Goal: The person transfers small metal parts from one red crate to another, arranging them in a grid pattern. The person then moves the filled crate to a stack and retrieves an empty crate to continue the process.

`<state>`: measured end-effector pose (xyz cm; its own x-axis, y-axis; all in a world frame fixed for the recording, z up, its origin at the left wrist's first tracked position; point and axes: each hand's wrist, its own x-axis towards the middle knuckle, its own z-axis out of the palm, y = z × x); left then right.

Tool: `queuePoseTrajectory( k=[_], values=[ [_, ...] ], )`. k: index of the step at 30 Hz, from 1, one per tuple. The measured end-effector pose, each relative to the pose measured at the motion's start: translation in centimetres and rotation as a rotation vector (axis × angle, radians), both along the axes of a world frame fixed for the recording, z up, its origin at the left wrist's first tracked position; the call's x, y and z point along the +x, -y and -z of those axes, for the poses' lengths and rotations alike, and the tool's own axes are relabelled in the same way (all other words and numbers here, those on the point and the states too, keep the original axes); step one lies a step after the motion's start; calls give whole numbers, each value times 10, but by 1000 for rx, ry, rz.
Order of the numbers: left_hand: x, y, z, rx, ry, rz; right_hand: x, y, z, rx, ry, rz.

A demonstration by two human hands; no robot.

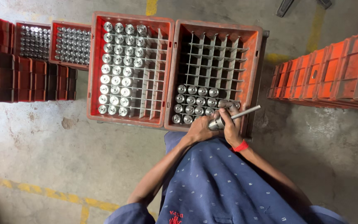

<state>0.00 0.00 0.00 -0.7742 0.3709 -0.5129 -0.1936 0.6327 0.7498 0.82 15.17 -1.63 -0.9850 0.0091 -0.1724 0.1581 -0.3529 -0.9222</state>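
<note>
My right hand (pixel 231 129), with a red thread at the wrist, grips a silver metal shaft part (pixel 233 117) that lies tilted over the near right corner of the right red crate (pixel 255 62). My left hand (pixel 198 130) rests at that crate's near edge, touching the thick end of the same part. The right crate has a divider grid; its near rows hold several upright shiny metal parts (pixel 197 101), and the far cells are bare. The left red crate (pixel 96 66) next to it holds several such parts (pixel 119 66) in its left columns.
Two more red crates (pixel 70 43) full of metal parts stand at the far left on stacked crates. A row of upturned red crates (pixel 332 70) lies at the right. The floor is concrete with yellow painted lines (pixel 54 194). My blue dotted clothing fills the bottom.
</note>
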Motion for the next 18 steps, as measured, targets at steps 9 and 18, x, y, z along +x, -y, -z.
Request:
queuePoseTrajectory(
  k=[9,18],
  values=[
    [-19,-3,32,34,-98,40,-29,-70,52,-498,324,351],
    [-62,-28,79,-156,-802,249,-9,-109,75,-373,330,395]
  ],
)
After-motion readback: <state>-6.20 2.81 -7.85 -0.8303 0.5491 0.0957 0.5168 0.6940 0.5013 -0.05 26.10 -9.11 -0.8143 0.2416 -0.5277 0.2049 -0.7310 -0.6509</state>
